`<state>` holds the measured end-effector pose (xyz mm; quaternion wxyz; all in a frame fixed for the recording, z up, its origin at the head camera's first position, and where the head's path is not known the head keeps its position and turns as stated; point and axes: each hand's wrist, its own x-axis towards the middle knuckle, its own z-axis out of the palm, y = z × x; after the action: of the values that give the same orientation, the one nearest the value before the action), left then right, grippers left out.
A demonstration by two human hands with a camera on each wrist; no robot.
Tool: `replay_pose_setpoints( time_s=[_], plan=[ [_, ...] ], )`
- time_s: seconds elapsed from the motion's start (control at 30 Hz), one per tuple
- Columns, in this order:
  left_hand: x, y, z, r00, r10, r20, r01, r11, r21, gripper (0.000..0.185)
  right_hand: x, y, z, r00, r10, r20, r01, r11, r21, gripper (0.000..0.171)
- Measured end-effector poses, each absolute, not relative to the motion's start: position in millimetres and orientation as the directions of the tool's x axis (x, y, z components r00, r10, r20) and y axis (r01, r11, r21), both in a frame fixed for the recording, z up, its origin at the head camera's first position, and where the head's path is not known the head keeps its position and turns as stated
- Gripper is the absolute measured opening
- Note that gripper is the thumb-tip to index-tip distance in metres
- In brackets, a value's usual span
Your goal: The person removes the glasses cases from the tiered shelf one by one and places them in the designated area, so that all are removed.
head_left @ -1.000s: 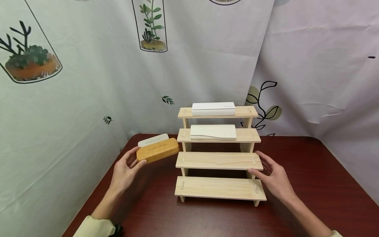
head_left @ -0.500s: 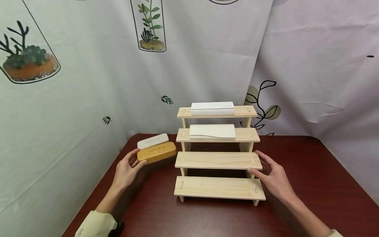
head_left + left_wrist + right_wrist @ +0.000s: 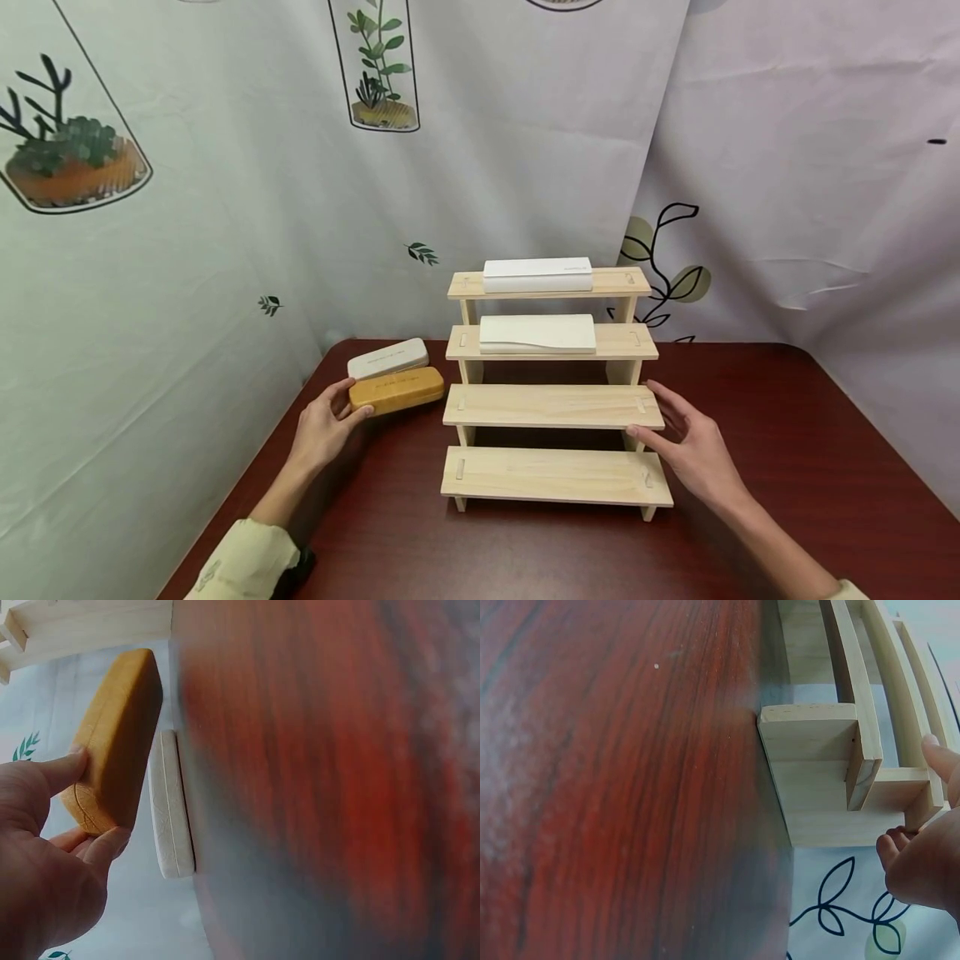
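My left hand [image 3: 321, 423] pinches the left end of a mustard-yellow glasses case [image 3: 397, 390] between thumb and fingers. In the left wrist view the yellow case [image 3: 120, 735] is tilted and held off the tabletop. Just behind it a white glasses case [image 3: 387, 358] lies on the table. My right hand [image 3: 701, 454] grips the right end of the second step up on a four-tier wooden display stand [image 3: 555, 406], thumb at the front edge and fingers at the back. In the right wrist view the fingertips sit at the stand's end [image 3: 924, 804].
A white folding case [image 3: 537, 276] lies on the stand's top tier, and a cream flap case [image 3: 537, 334] on the tier below. The stand stands on a dark red wooden table [image 3: 765, 400]. A printed fabric curtain [image 3: 525, 167] hangs close behind and at both sides.
My left hand has lowered the yellow case, so more of the white case shows behind it. The right hand keeps its grip on the stand.
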<state>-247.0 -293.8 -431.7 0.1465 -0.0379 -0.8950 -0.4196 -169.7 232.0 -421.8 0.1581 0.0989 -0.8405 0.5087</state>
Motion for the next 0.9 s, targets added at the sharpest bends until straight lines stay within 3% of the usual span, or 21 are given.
replay_pose_setpoints(
  time_s=[0.9],
  plan=[
    [-272,-303,-437,-0.983,-0.005,0.184,0.103,0.811,0.576,0.070,-169,231,-420,-0.935,0.002,0.355,-0.310,0.484,-0.819,0.078]
  ],
)
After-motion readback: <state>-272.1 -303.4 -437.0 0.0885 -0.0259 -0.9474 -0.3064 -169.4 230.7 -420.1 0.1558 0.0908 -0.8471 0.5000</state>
